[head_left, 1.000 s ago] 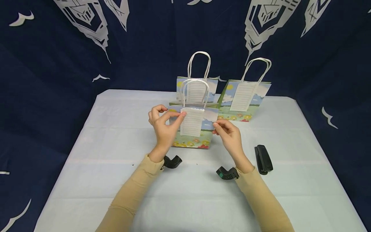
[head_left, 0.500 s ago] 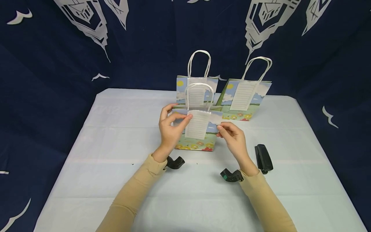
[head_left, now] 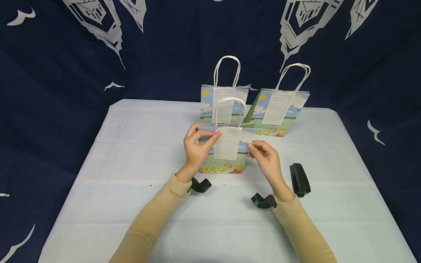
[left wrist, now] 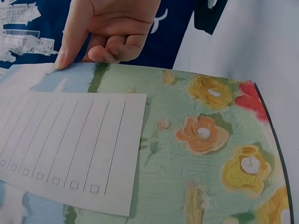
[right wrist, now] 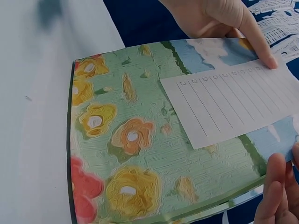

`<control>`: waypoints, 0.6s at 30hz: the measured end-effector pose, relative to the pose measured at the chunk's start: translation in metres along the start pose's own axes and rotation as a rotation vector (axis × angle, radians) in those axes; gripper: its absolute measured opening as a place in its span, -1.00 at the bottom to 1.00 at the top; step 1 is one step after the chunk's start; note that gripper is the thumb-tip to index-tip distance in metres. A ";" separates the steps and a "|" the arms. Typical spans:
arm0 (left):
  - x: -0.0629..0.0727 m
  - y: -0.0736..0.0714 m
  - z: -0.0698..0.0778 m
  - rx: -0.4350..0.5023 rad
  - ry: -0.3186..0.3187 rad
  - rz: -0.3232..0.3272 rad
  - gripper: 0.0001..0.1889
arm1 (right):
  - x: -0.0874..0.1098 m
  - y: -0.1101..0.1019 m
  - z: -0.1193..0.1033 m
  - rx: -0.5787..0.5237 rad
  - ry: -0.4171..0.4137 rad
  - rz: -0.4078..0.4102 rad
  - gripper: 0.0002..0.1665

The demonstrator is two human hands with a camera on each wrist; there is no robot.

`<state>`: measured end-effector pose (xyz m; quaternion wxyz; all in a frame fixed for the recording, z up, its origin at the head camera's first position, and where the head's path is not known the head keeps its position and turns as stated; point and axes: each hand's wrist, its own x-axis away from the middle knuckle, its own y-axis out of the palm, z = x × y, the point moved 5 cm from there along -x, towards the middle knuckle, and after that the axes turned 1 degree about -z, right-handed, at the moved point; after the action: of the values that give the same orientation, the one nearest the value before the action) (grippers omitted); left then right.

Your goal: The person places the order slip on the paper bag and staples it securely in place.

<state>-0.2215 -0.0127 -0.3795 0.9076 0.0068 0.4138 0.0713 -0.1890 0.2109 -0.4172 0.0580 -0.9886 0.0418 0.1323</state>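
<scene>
A small paper gift bag (head_left: 210, 164), printed with flowers and sky, stands at the middle of the table in the head view. A white lined checklist slip (head_left: 227, 144) lies against its front. My left hand (head_left: 196, 151) grips the bag's upper left, its thumb pressing the slip's top left corner; its other fingertips are partly hidden behind the bag. My right hand (head_left: 268, 157) pinches the bag's right edge between thumb and fingers. In the right wrist view the left thumb (right wrist: 268, 58) rests on the slip (right wrist: 229, 102). The left wrist view shows the right thumb (left wrist: 70, 42) on the bag's edge.
Behind stand two similar bags with white handles and lined slips, a middle bag (head_left: 206, 106) and a right bag (head_left: 260, 109). A black stapler (head_left: 300, 180) lies right of my right hand on the white-covered table (head_left: 138, 146). A dark blue patterned cloth (head_left: 184, 44) hangs behind.
Both hands have shifted the front bag slightly to the right and toward me, the slip moving with it. The rear bags and the stapler stay in place.
</scene>
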 end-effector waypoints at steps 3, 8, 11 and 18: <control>0.001 0.000 -0.006 0.020 0.012 0.000 -0.89 | 0.000 0.000 0.001 -0.001 0.000 0.005 -0.74; -0.002 0.001 -0.001 0.032 0.023 0.004 -0.87 | 0.000 0.000 0.001 -0.001 -0.001 0.005 -0.74; -0.006 0.001 0.013 0.020 0.025 0.010 -0.84 | 0.000 0.000 0.001 -0.004 0.000 0.003 -0.73; -0.010 0.000 0.024 0.019 -0.018 0.039 -0.56 | 0.000 -0.001 0.003 -0.010 0.004 0.000 -0.73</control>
<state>-0.2098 -0.0131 -0.3564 0.9097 0.0241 0.4058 0.0848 -0.1897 0.2118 -0.4197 0.0528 -0.9892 0.0413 0.1303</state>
